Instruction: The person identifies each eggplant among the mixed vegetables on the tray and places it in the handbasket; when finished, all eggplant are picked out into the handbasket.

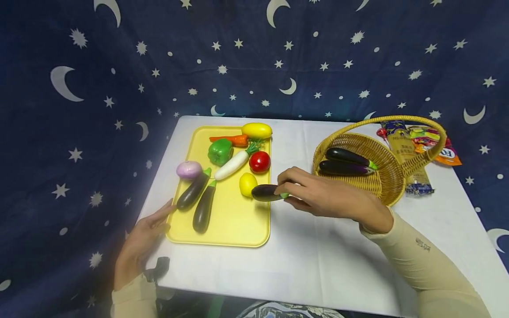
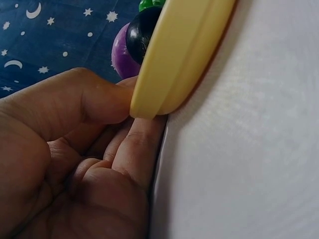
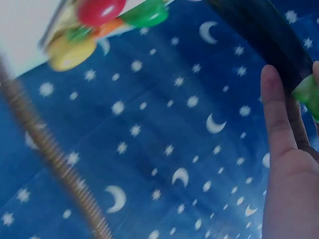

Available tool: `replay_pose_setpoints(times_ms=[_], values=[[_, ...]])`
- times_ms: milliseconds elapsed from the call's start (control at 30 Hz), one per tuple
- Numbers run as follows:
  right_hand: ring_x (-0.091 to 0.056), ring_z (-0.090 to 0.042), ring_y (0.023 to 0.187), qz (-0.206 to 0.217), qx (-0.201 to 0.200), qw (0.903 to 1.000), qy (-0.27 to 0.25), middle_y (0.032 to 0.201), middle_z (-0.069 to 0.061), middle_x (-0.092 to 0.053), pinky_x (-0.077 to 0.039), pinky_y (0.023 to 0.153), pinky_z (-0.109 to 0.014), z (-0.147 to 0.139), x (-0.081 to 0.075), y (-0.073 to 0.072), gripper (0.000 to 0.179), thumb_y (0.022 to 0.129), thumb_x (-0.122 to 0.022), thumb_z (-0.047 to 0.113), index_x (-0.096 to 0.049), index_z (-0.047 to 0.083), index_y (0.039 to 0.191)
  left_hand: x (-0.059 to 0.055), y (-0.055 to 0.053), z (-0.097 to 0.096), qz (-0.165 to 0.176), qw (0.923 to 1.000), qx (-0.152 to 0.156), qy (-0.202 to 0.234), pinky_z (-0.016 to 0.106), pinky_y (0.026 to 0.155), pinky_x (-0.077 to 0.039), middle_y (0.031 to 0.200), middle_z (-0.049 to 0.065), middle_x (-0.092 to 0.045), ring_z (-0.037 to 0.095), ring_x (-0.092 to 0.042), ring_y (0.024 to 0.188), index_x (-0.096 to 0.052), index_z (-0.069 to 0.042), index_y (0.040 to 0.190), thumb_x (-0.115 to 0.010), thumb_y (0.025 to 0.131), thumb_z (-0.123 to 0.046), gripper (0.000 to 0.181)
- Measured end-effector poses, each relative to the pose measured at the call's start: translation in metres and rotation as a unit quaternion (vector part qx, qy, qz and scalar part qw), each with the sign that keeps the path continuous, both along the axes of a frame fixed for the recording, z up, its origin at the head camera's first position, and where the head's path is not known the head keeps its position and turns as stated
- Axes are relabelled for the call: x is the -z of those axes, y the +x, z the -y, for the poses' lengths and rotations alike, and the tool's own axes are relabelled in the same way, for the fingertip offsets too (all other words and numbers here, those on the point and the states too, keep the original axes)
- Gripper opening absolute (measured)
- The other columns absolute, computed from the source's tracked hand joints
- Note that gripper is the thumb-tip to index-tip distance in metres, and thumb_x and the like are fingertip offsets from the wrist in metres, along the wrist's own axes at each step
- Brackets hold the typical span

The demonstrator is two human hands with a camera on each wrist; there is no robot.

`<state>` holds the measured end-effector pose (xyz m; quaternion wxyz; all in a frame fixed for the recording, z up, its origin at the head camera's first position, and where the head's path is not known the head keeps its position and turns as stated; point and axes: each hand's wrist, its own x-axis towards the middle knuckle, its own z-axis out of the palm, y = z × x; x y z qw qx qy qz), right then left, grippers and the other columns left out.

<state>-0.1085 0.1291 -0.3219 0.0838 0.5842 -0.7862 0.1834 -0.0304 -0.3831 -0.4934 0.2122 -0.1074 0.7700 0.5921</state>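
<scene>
My right hand (image 1: pixel 318 194) grips a dark eggplant (image 1: pixel 265 193) by its green stem end, above the right side of the yellow tray (image 1: pixel 234 221). In the right wrist view the fingers (image 3: pixel 276 107) lie along that eggplant. My left hand (image 1: pixel 145 234) pinches the tray's left rim, thumb (image 2: pixel 107 102) against its edge and a finger under it. On the tray lie two eggplants (image 1: pixel 203 212), a purple onion (image 1: pixel 188 169), a white radish (image 1: pixel 232 165), a green pepper (image 1: pixel 220 152), a carrot (image 1: pixel 234 140), a tomato (image 1: pixel 260 162), a lemon (image 1: pixel 247 183) and a long yellow fruit or vegetable (image 1: pixel 256 130).
To the right a wicker basket (image 1: pixel 391 185) with a tall arched handle (image 1: pixel 381 118) holds two more eggplants (image 1: pixel 346 168). Behind the basket lie a gold package (image 1: pixel 401 145) and a colourful snack bag (image 1: pixel 449 154). A white cloth covers the table (image 1: pixel 294 265).
</scene>
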Motion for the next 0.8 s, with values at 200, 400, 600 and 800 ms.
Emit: replay_pose_setpoints(times_ms=[200,400,600,800], values=[[-0.062,-0.012,0.108,-0.001,0.046,0.9978,-0.049,0.121,-0.004,-0.064,-0.053,0.091,-0.018,-0.044,-0.006,-0.004,0.027,0.110,-0.054,0.030,-0.070,0.010,0.118,-0.003,0.000,-0.001,-0.013,0.9998,0.008,-0.016,0.074,0.130,0.003,0.176,-0.023,-0.023,0.031,-0.002,0.169,-0.048,-0.027,0.161,-0.070,0.102,-0.028,0.063],[-0.061,-0.015,0.096,-0.018,0.079,0.9901,-0.114,0.118,-0.013,-0.066,-0.048,0.082,-0.012,-0.080,-0.006,-0.008,0.040,0.111,-0.048,0.036,-0.074,0.006,0.115,-0.005,-0.001,-0.003,0.001,0.9999,-0.003,0.013,0.076,0.129,0.005,0.177,-0.024,-0.020,0.031,0.002,0.170,-0.049,-0.028,0.160,-0.072,0.100,-0.029,0.064],[-0.056,-0.012,0.105,-0.018,0.114,0.9862,-0.119,0.117,-0.016,-0.064,-0.043,0.086,-0.007,-0.111,-0.008,-0.005,0.043,0.111,-0.049,0.038,-0.075,0.004,0.113,-0.004,-0.002,-0.002,-0.016,0.9998,0.000,0.012,0.073,0.131,0.006,0.178,-0.016,-0.019,0.033,0.002,0.169,-0.049,-0.022,0.160,-0.073,0.100,-0.025,0.065],[-0.051,0.002,0.110,-0.001,0.160,0.9810,-0.109,0.117,-0.019,-0.063,-0.039,0.089,-0.002,-0.143,-0.020,0.000,0.050,0.110,-0.048,0.044,-0.075,0.002,0.113,-0.001,-0.001,-0.001,-0.010,0.9999,0.006,-0.013,0.074,0.130,0.004,0.175,-0.024,-0.022,0.031,-0.001,0.169,-0.049,-0.029,0.160,-0.071,0.101,-0.030,0.062]])
